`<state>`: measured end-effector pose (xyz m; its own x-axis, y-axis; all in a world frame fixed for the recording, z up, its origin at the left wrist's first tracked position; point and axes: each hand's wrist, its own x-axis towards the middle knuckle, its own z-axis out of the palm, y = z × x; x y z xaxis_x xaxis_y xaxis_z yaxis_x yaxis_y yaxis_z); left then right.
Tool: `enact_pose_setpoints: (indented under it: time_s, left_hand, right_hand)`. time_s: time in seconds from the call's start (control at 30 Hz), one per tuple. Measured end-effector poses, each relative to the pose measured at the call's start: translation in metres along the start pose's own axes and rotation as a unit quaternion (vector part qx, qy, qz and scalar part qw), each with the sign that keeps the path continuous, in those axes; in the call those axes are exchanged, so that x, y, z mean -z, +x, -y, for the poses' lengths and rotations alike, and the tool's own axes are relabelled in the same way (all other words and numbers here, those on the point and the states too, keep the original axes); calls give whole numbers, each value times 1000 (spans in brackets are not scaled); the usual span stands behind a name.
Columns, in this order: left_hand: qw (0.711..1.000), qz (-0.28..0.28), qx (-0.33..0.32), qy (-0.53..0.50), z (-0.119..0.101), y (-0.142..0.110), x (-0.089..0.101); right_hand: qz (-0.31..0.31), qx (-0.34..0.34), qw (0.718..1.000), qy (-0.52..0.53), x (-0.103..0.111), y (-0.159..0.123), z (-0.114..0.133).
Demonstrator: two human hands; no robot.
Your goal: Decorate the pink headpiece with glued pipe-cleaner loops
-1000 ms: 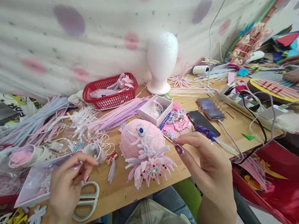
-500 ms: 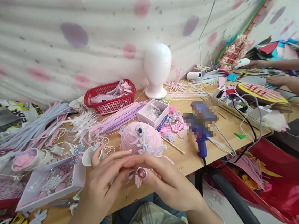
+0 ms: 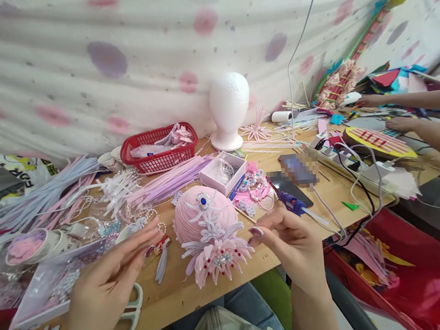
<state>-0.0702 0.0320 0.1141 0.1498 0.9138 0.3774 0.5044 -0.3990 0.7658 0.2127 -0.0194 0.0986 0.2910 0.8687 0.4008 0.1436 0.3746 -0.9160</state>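
A pink dome-shaped headpiece (image 3: 194, 219) lies on the wooden table (image 3: 185, 291), with a blue gem (image 3: 202, 201) on top and a pink petal flower (image 3: 218, 260) at its front. My left hand (image 3: 107, 285) hovers left of it, fingers stretched out flat toward a small red-and-white item (image 3: 161, 244), holding nothing. My right hand (image 3: 290, 241) is just right of the flower, thumb and fingertips pinched together; what they hold, if anything, is too small to make out. A blue glue gun (image 3: 295, 203) lies just beyond my right hand.
Pale green scissors (image 3: 131, 316) and a white bead tray (image 3: 32, 304) lie under my left hand. Behind are a red basket (image 3: 159, 150), a white foam head (image 3: 229, 107), a small white box (image 3: 222, 172) and cables (image 3: 359, 168). Another person's hands (image 3: 405, 124) work at the right. A red bag (image 3: 414, 271) hangs below.
My hands, joined in front of the headpiece half a second ago, have parted: the left went left and opened, the right went right, staying pinched.
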Motion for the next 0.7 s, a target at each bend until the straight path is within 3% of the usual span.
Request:
enact_pose_setpoints:
  time_s: [0.13, 0.23, 0.33, 0.43, 0.53, 0.7]
  left_hand:
    - [973, -134, 166, -84, -7, -7, -14]
    - [953, -174, 206, -137, -1, -8, -25]
    - [963, -139, 189, -131, 14, -8, -37]
    - [978, -59, 170, -102, 27, -9, -53]
    - [992, 7, 104, -67, 35, -9, -65]
    - [999, 31, 19, -19, 37, -8, -70]
  right_hand:
    - [-55, -8, 998, -41, 3, 3, -14]
    - [-46, -20, 998, -48, 2, 6, -26]
    - [-20, -18, 996, -85, 4, 5, -41]
    - [20, -28, 990, -135, 9, 2, -56]
    - [42, -46, 988, -143, 12, -1, -64]
    - [88, -61, 986, -130, 13, -2, -62]
